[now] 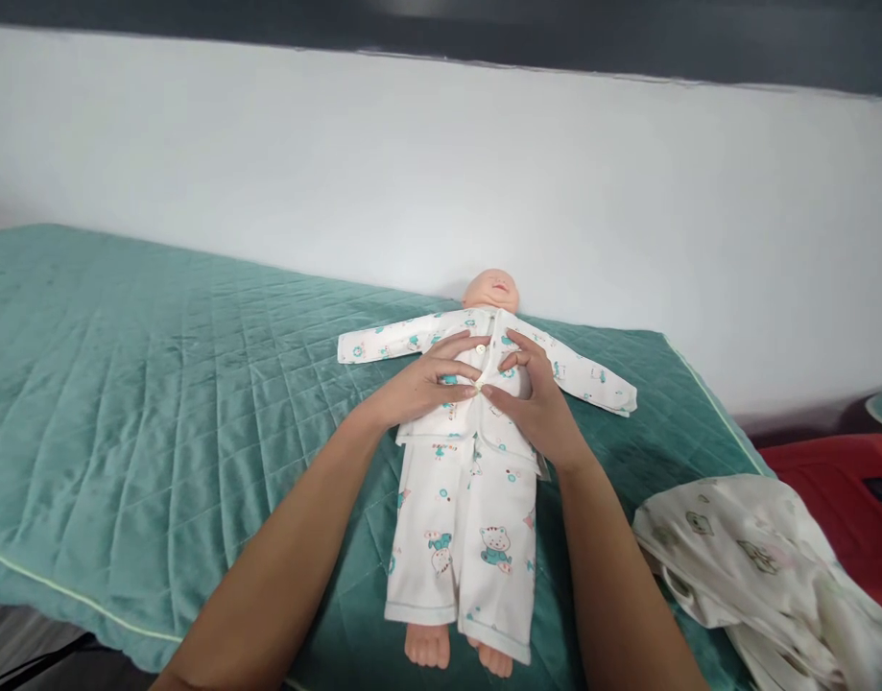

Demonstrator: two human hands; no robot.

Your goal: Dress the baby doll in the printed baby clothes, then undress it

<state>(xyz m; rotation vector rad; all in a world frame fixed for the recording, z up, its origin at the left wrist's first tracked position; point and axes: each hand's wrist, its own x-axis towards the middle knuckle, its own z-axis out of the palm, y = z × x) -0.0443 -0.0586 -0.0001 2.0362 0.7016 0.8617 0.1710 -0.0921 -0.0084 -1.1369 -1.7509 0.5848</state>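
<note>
A baby doll (492, 286) lies on its back, head toward the wall and bare feet toward me. It wears a white pajama top (441, 422) with long sleeves spread out, and matching pajama pants (494, 585) with cartoon prints. My left hand (441, 376) rests on the chest, thumb and fingers closed at the front opening of the top. From the other side, my right hand (537, 398) pinches the opposite front edge, its thumb meeting my left one near a small button. Another button (481, 349) shows higher on the top; the fingertips partly hide the lower one.
A green quilted bedspread (196, 403) covers the surface under the doll. Crumpled white printed cloth (764, 566) lies at the right, beside a red plastic object (836, 499). Behind the bed stands a white wall (412, 173).
</note>
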